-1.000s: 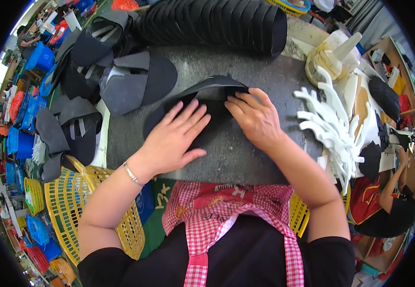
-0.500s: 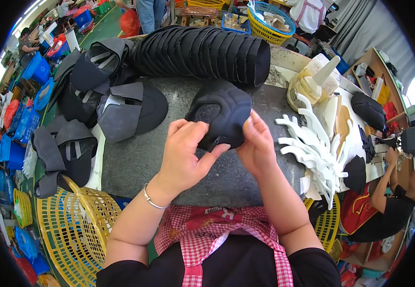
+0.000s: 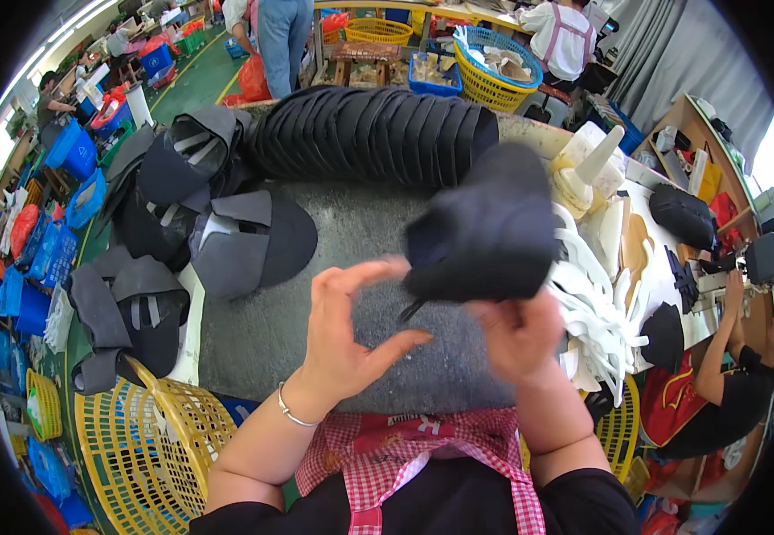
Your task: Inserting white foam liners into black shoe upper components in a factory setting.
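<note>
A black padded shoe upper (image 3: 489, 232), blurred by motion, is held up over the dark work board (image 3: 351, 232). My right hand (image 3: 522, 339) grips its lower edge at the right; some of the fingers are hidden behind it. Just left of the upper, my left hand (image 3: 338, 330) has thumb and fingers spread with nothing between them. Its forefinger ends close to the upper's left edge; whether they touch I cannot tell. Beyond the board lies a long nested row of curved black pieces (image 3: 369, 134). Several grey and black uppers (image 3: 235, 245) lie to the left.
White wavy strips (image 3: 596, 303) are heaped right of the board, below a pale container with a spout (image 3: 587, 169). A yellow basket (image 3: 137, 437) stands at the near left, another (image 3: 620, 428) at the near right. A co-worker's arm (image 3: 716, 325) reaches in at the far right.
The upper has been lifted and swung to the right in my right hand. My left hand has let go of it, its fingers now apart. The whole view has shifted slightly.
</note>
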The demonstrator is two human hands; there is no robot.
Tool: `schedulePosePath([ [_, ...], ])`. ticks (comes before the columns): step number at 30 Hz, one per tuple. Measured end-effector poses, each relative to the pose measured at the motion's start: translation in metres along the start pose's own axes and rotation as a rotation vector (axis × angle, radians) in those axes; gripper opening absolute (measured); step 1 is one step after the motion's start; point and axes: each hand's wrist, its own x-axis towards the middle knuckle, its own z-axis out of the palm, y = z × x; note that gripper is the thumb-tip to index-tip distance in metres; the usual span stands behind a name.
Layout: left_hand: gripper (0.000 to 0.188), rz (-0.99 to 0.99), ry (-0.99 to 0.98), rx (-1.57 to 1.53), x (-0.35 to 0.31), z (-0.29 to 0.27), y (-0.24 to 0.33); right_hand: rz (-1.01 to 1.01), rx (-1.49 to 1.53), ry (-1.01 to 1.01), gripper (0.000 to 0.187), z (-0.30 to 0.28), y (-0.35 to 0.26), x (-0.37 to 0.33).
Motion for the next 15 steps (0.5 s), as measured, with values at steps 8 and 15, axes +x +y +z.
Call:
schedulePosePath([
  [8,0.053,-0.139,0.131,0.328,-0.011,-0.055,-0.061,0.237,-0.964,0.208,0.026,-0.041,0.162,0.141],
  [15,0.053,-0.08,0.105,1.062,0.004,-0.102,-0.117,0.435,0.618,0.237,0.037,0.01,0.27,0.148],
])
